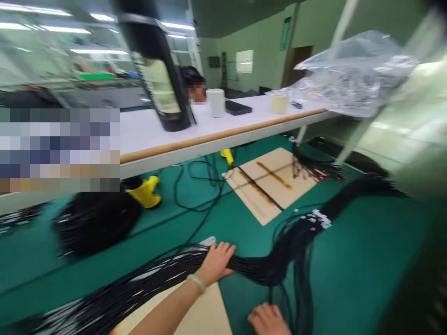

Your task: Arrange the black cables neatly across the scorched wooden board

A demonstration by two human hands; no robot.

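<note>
Room: pale green walls [258, 51] and rows of ceiling lights [99, 52] stood behind the bench; a co-worker's head [193, 81] showed beyond the shelf.
Shelf: a raised white shelf [209, 128] with a tan edge held a blurred dark cylinder [162, 81] bearing a pale label, a white roll [215, 103], a flat black object [238, 107], a cream roll [279, 104] and, at its right end, a clear plastic bag [356, 77].
Bench: the green top [363, 260] carried a coil of black cable [99, 223] on the left, two yellow tools [145, 191] under the shelf, and a scorched board [279, 186] farther back.
Cables: a long bundle of black cables [258, 270] ran from the lower left, under the left hand, to the far right; small white connectors [317, 218] clustered on its right-hand stretch.
Left hand: the left hand [219, 261], with a pale band [196, 281] at the wrist, had its fingers closed over the bundle; a plain board [199, 311] lay beneath the forearm.
Right hand: the right hand [268, 320] was low at the picture's edge, fingers bent and near each other, close to hanging cable strands; whether it gripped anything could not be told.
</note>
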